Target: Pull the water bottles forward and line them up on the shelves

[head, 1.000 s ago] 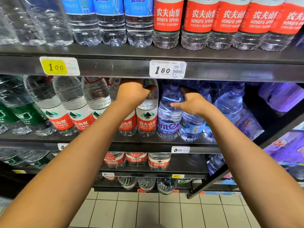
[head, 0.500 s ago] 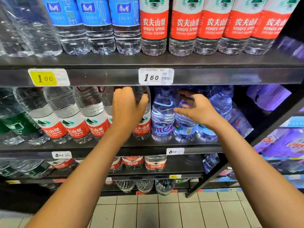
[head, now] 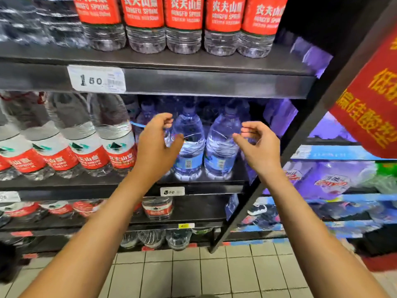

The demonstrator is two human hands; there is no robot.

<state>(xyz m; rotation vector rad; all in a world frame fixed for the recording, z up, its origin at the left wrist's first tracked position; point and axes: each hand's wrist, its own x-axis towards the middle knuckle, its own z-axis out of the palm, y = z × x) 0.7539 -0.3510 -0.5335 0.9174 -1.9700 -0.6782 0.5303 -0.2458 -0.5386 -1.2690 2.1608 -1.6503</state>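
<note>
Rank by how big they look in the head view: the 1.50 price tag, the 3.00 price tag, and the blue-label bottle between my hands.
1. Blue-label bottle, largest.
2. 1.50 price tag.
3. 3.00 price tag, smallest.
This goes by look alone; the shelves sit at differing distances from the camera.

A single head-worn, wide-angle view looks forward and slightly down from close range at dark metal store shelves (head: 193,82) — clear plastic red-labelled water bottles (head: 184,22) fill the top of the frame, pale tiled floor (head: 193,274) the bottom. Both bare forearms reach in from the lower corners — lines bow at the edges.
</note>
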